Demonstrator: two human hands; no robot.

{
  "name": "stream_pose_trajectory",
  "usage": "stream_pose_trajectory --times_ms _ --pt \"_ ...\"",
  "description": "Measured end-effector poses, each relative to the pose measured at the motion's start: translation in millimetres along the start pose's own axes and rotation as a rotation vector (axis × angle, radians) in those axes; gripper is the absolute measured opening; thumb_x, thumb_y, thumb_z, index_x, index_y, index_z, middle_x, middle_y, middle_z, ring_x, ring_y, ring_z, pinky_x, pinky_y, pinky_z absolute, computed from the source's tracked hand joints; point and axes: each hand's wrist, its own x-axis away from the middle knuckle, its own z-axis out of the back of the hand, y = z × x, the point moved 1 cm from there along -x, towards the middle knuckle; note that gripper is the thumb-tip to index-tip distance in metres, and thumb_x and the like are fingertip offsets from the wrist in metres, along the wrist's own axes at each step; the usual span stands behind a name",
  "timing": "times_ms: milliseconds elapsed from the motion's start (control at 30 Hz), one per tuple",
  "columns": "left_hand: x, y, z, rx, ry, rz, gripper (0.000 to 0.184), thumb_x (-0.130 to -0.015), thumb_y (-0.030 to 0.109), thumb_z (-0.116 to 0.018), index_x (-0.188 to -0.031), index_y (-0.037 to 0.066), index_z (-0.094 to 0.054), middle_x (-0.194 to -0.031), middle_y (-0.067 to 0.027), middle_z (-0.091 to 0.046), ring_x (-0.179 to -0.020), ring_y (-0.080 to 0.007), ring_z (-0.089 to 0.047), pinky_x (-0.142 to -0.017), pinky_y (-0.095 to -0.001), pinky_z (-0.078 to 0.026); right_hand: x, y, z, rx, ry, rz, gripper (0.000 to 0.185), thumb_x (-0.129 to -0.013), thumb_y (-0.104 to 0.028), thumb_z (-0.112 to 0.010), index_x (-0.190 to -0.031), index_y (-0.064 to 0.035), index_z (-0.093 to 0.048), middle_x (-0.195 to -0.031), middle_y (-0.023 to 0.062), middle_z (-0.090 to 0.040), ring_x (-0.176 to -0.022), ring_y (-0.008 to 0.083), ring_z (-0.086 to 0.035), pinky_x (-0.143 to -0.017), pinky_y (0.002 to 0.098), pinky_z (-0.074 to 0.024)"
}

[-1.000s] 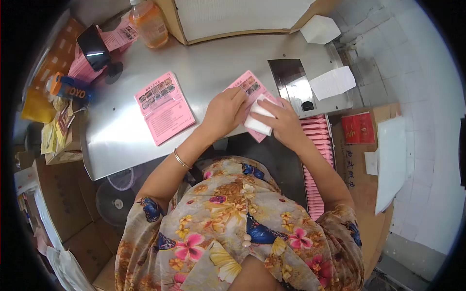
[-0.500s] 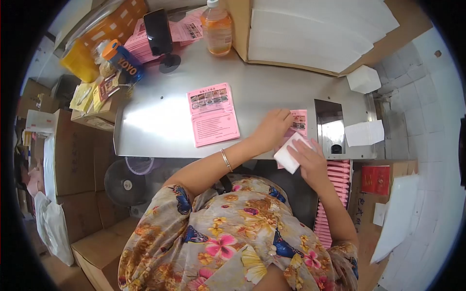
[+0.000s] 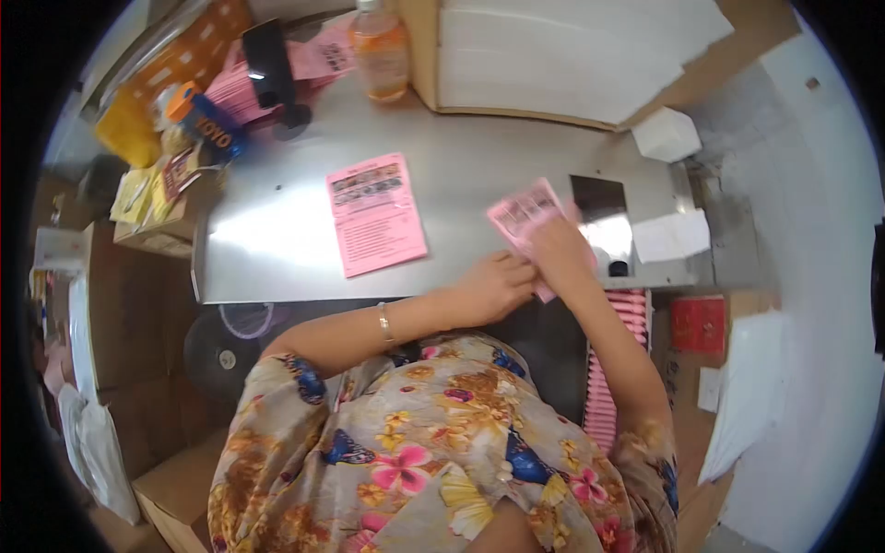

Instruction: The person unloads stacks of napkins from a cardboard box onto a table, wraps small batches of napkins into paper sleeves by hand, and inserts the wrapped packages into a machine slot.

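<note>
Pink printed paper sheet [image 3: 522, 212]: right hand [image 3: 560, 253] closed on it, left hand [image 3: 493, 284] half-curled alongside (blurry, can't tell its grip); light, even pressure should avoid creases.

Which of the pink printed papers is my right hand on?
The sheet just left of the dark panel, under your right hand. The pink stack farther left has no hand on it, and the pink pile lies back by the phone.
</note>
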Motion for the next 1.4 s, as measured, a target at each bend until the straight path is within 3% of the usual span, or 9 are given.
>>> stream_pose_trajectory --times_ms 100,200,300,500,600,767,1000,1167,1400 --pt "8 0 3 -0.17 -0.118 0.07 0.031 -0.081 0.021 -0.071 -0.106 0.004 -0.069 -0.117 -0.0116 -0.06 -0.11 -0.0267 -0.057 -0.092 -0.0411 -0.045 -13 5 9 0.086 -0.23 0.003 0.021 -0.079 -0.007 -0.064 -0.099 -0.0114 -0.069 -0.104 0.0093 -0.066 -0.118 0.0266 -0.059 -0.111 0.0567 -0.0334" --pt "4 6 13 -0.21 -0.105 0.076 0.044 -0.082 0.03 -0.072 -0.118 0.005 -0.068 -0.125 -0.015 -0.056 -0.116 -0.0292 -0.052 -0.099 -0.0439 -0.042 20 9 23 -0.334 0.39 0.231 0.037 -0.081 0.0 -0.06 -0.115 -0.008 -0.069 -0.111 0.0094 -0.068 -0.118 0.0293 -0.06 -0.115 0.0563 -0.0291" --pt "-18 -3 12 -0.132 -0.085 0.009 0.046 -0.082 0.037 -0.072 -0.113 0.003 -0.069 -0.123 -0.0172 -0.054 -0.124 -0.0334 -0.045 -0.106 -0.0443 -0.036 63 27 43 -0.328 0.387 0.124 0.04 -0.08 0.001 -0.061 -0.118 -0.009 -0.069 -0.116 0.0112 -0.067 -0.114 0.0312 -0.062 -0.113 0.0521 -0.0343" --pt "-53 -19 15 -0.136 -0.404 0.189 0.035 -0.093 0.033 -0.062 -0.117 0.008 -0.067 -0.075 -0.0092 -0.067 -0.074 -0.0307 -0.067 -0.078 -0.0459 -0.051 113 98 86 -0.111 0.697 -0.309 0.027 -0.088 -0.008 -0.067 -0.115 -0.006 -0.071 -0.107 0.012 -0.067 -0.1 0.0319 -0.063 -0.089 0.0398 -0.0486" --pt "-33 -30 44 0.181 -0.48 0.341 0.038 -0.095 0.033 -0.058 -0.124 0.009 -0.065 -0.1 -0.0152 -0.071 -0.1 -0.033 -0.067 -0.094 -0.0479 -0.048 123 129 72 -0.038 0.638 -0.451 0.028 -0.091 -0.011 -0.067 -0.118 -0.006 -0.07 -0.099 0.0111 -0.066 -0.092 0.0303 -0.063 -0.082 0.0375 -0.0496" --pt "9 -26 33 -0.194 -0.227 0.182 0.058 -0.094 0.043 -0.058 -0.144 0.015 -0.053 -0.155 -0.0206 -0.037 -0.145 -0.0432 -0.029 -0.119 -0.0583 -0.019 128 137 57 -0.109 0.577 -0.462 0.027 -0.094 -0.013 -0.064 -0.12 -0.0064 -0.07 -0.092 0.0113 -0.064 -0.08 0.027 -0.062 -0.074 0.0344 -0.0497" --pt "-15 -16 6 -0.167 -0.076 0.263 0.068 -0.091 0.044 -0.061 -0.15 0.013 -0.044 -0.158 -0.0229 -0.031 -0.146 -0.0465 -0.024 -0.119 -0.06 -0.016 127 136 56 -0.184 0.544 -0.525 0.026 -0.093 -0.016 -0.065 -0.117 -0.0073 -0.072 -0.09 0.0114 -0.065 -0.072 0.0274 -0.064 -0.067 0.0372 -0.0507" --pt "-21 -34 20 -0.1 0.011 0.203 0.038 -0.091 0.03 -0.063 -0.118 0.004 -0.065 -0.121 -0.0192 -0.058 -0.12 -0.0363 -0.051 -0.105 -0.0495 -0.037 123 130 58 -0.193 0.563 -0.556 0.028 -0.092 -0.015 -0.067 -0.117 -0.0024 -0.07 -0.084 0.0115 -0.062 -0.068 0.0219 -0.059 -0.066 0.0339 -0.0481" --pt "-23 -29 8 -0.126 0.049 0.246 0.018 -0.085 0.02 -0.067 -0.094 0.004 -0.062 -0.092 -0.0108 -0.056 -0.089 -0.0295 -0.055 -0.079 -0.0403 -0.045 120 138 65 0.086 0.552 -0.478 0.033 -0.092 -0.013 -0.064 -0.124 -0.0031 -0.066 -0.096 0.0151 -0.067 -0.082 0.0268 -0.064 -0.074 0.0339 -0.0501"
